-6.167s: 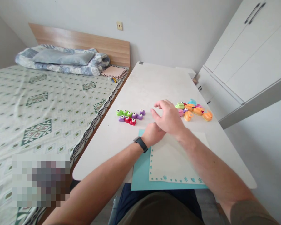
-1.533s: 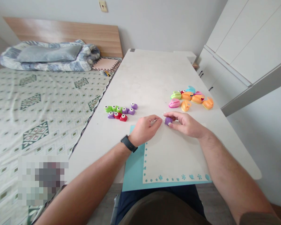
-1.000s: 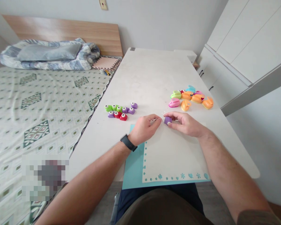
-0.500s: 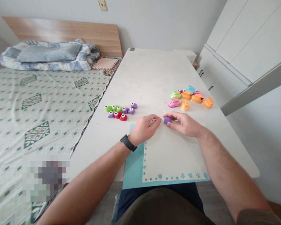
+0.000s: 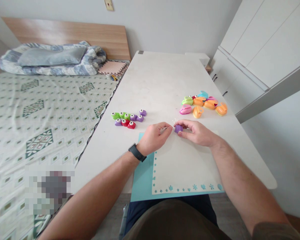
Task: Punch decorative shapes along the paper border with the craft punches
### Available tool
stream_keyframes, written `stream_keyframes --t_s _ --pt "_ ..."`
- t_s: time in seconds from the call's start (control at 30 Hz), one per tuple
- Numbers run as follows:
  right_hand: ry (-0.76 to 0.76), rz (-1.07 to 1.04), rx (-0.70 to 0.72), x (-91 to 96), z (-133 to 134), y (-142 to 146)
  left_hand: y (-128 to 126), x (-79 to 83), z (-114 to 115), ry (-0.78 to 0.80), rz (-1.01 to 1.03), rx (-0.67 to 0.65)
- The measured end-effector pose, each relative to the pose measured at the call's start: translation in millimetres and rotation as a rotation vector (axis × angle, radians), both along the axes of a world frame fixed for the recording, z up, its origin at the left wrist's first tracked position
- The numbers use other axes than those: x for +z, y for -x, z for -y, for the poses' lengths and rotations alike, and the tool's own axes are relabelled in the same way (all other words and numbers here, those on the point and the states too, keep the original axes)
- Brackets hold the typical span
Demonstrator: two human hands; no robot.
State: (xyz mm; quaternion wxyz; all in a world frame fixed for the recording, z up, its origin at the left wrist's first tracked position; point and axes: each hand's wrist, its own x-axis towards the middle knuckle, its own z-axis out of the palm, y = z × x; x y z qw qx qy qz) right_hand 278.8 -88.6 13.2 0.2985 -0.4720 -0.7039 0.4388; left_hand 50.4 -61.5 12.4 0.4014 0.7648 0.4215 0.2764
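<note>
My right hand [image 5: 198,133] grips a small purple paper punch [image 5: 178,129] between thumb and fingers, over the far edge of a white sheet of paper [image 5: 185,163]. Close beside the punch, my left hand [image 5: 153,138] has its thumb and fingertips pinched together; what they hold is too small to make out. The white paper lies on a light-blue sheet [image 5: 142,180], which shows through punched stars, leaves, hearts and flowers along the left and near edges. Tiny white cutouts [image 5: 175,120] lie just beyond the purple punch.
Several small green, purple and red punches [image 5: 127,116] are grouped at the left of the white table [image 5: 162,80]. Larger orange, pink, green and blue punches [image 5: 198,111] stand at the right. A bed [image 5: 65,100] adjoins the left side; white cabinets [image 5: 260,43] stand at the right.
The purple punch has tilted or shifted very slightly in my right hand. Otherwise both hands and the paper stay in place.
</note>
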Motion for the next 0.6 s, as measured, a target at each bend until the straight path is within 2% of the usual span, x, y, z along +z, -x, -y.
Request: stream_keyframes --t_s 0.6 --pt "-0.019 0.051 -0.071 -0.1 -1.1 6.7 0.0 -4.7 -1.5 -0.029 -0.01 -0.011"
